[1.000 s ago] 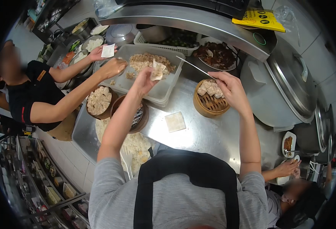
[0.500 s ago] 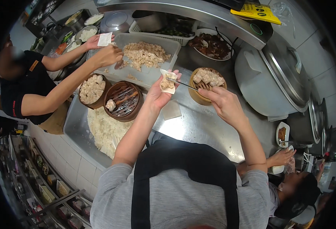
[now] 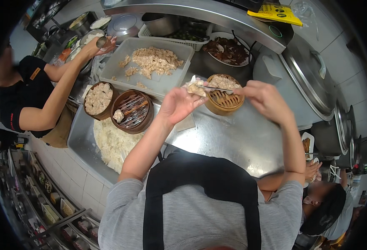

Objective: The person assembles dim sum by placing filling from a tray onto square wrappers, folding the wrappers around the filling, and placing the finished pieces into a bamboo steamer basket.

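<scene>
My left hand (image 3: 176, 105) is raised over the steel counter, its fingers cupped round a dumpling wrapper (image 3: 196, 88) with pale filling in it. The wrapper's edges are gathered upward. My right hand (image 3: 271, 102) pinches a thin metal spreading tool (image 3: 221, 89), whose tip reaches into the wrapper. Just beyond the tool stands a small bamboo steamer (image 3: 225, 109), partly filled with dumplings (image 3: 224, 81). Partly hidden by my left forearm, a pale square stack of wrappers (image 3: 186, 124) lies on the counter.
A clear tub (image 3: 187, 50) holds minced filling (image 3: 157, 60). Two bamboo steamers, one nearly bare (image 3: 150, 118) and one full (image 3: 108, 107), sit over a rice bin (image 3: 81, 146). A co-worker's arm (image 3: 64, 100) is at left, another person at lower right. A large pot (image 3: 283, 93) stands right.
My left hand has turned and the wrapper, flatter before, is now gathered round the filling. My right hand has moved right and up. The co-worker's hands have left the filling tub.
</scene>
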A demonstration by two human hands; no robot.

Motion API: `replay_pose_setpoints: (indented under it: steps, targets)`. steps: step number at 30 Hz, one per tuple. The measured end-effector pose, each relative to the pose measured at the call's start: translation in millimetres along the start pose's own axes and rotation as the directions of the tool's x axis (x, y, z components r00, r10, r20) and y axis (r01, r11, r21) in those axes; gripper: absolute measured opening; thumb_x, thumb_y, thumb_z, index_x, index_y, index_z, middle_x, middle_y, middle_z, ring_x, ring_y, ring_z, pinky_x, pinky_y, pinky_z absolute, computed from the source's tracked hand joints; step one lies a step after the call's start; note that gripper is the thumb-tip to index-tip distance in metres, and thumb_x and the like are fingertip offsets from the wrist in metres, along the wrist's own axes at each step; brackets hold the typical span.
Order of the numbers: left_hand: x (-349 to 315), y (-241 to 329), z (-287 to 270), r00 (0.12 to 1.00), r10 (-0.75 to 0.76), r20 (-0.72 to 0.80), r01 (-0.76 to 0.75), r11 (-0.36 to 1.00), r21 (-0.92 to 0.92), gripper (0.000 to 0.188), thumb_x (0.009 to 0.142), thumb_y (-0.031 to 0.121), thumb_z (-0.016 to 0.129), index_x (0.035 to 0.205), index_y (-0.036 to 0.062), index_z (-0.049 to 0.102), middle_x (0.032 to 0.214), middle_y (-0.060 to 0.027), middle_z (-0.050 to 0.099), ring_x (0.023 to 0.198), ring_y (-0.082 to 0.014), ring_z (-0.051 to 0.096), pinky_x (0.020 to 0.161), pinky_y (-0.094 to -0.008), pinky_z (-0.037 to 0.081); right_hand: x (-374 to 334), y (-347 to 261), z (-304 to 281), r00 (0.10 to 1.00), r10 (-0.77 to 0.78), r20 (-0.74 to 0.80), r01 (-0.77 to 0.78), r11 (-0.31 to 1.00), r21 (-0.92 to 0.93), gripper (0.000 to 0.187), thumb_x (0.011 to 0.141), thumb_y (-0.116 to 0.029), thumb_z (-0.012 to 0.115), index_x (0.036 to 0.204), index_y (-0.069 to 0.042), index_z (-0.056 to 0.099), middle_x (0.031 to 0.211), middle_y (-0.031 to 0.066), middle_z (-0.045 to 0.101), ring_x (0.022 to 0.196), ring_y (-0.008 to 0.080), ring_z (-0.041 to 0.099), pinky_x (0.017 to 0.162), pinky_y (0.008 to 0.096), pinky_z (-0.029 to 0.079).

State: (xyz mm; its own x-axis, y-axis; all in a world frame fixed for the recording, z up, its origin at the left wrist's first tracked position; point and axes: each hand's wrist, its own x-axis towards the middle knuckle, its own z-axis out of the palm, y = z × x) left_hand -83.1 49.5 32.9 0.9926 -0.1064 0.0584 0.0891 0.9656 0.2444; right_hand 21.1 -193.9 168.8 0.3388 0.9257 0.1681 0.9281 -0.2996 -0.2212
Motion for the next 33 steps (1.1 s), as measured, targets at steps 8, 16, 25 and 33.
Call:
replay_pose_setpoints:
  steps: [8,16,25,33]
  targets:
    - [1.0,-10.7,2.1,0.99,-0.132,-0.051,0.109,0.476,0.873,0.05,0.07,0.004,0.079,0.114,0.0047,0.054,0.096,-0.004,0.065,0.09,-0.0114,0.062,0.073,-0.0243,0.051,2.5,0.5,-29.0,0.971,-0.211,0.116,0.203,0.976,0.072,0.035,0.071,0.002,0.059,0.103,-0.008,0.069,0.074,0.0091,0.055,0.073,0.0275,0.055,0.064,0.0387,0.043]
    - [1.3,-22.0,-0.1,0.987,0.162,0.002,-0.077,0.457,0.886,0.034,0.069,0.005,0.081,0.092,0.0057,0.057,0.087,0.0007,0.063,0.077,-0.0079,0.06,0.071,-0.0227,0.049,-16.9,3.6,-33.1,0.995,-0.064,0.079,0.061,0.997,0.049,0.033,0.071,-0.001,0.06,0.101,-0.009,0.067,0.079,0.0085,0.058,0.08,0.0283,0.058,0.068,0.0398,0.047]
    - [1.0,-19.9,5.6,0.944,0.33,-0.002,-0.128,0.372,0.919,0.033,0.068,0.001,0.081,0.091,0.0037,0.057,0.085,-0.0012,0.065,0.079,-0.0088,0.062,0.073,-0.0243,0.05,-27.6,16.6,-15.1,0.996,0.038,-0.081,-0.018,0.972,0.233,0.037,0.073,0.005,0.054,0.107,-0.006,0.066,0.075,0.0111,0.055,0.072,0.0278,0.057,0.064,0.0376,0.044]
    - [-1.6,-12.0,4.4,0.951,0.308,-0.029,-0.081,0.34,0.937,0.033,0.07,0.001,0.079,0.094,0.0038,0.057,0.079,-0.0022,0.064,0.069,-0.0078,0.059,0.06,-0.0226,0.048,-30.4,11.6,23.7,0.993,-0.011,-0.118,0.053,0.933,0.356,0.034,0.078,0.005,0.053,0.108,-0.004,0.065,0.078,0.0116,0.057,0.07,0.0264,0.055,0.063,0.0363,0.043]
